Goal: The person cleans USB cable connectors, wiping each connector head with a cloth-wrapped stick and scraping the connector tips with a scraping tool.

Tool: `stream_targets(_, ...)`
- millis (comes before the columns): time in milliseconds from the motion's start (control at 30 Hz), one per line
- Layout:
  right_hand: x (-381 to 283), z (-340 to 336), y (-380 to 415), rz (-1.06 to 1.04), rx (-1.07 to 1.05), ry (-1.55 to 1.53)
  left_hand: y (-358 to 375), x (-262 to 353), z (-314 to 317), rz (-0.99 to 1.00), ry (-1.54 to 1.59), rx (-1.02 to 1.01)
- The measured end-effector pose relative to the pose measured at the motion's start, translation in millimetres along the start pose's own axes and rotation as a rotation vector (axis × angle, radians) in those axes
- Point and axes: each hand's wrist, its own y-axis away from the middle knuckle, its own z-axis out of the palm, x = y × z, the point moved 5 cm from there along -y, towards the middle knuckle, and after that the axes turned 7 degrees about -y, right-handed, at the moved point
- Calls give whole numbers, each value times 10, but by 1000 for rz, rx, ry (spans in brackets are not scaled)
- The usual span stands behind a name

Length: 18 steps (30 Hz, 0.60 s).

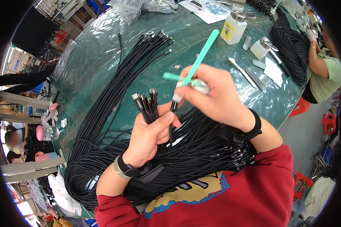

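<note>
1. Red cloth of the wearer's shirt [254, 189] fills the bottom of my view, with a yellow and blue print across its front.
2. On my feed, the left hand [151, 138] has its thumb bent against its fingers, pinching a single black cable [175, 106] just below its upright end. That same hand holds a bunch of black connectors [144, 106] (metal tips up, fanned slightly) on the side away from the other hand.
3. I see the right hand [214, 96] curled, thumb and forefinger closed together around a turquoise stick [205, 49] that slants up and away; its fingertips are at the top of the single cable. Something round and whitish sits by its fingers, too blurred for me to name. I cannot tell how its lower fingers are set.
4. Below and around both hands, black cables [91, 162] lie heaped on the green table [147, 77], one long bundle running toward the far side.
5. Beyond the right hand I make out two white bottles [233, 32] with metal tops, and white-tipped tweezers [241, 72] nearer by.
6. At the right edge, a co-worker [326, 72] in light green reaches over the table, near red stools [329, 123].
</note>
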Motion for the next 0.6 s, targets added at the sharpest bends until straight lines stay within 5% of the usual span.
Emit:
stream_targets(133,-161,31,41,-216,-68,266,18,10,-5,29,-2,-4)
stream_targets(267,-7,-53,-13,-44,50,73,0,13,-6,15,3,-19)
stream_targets(600,-31,-39,-10,-4,47,64,-1,23,-9,27,8,-11)
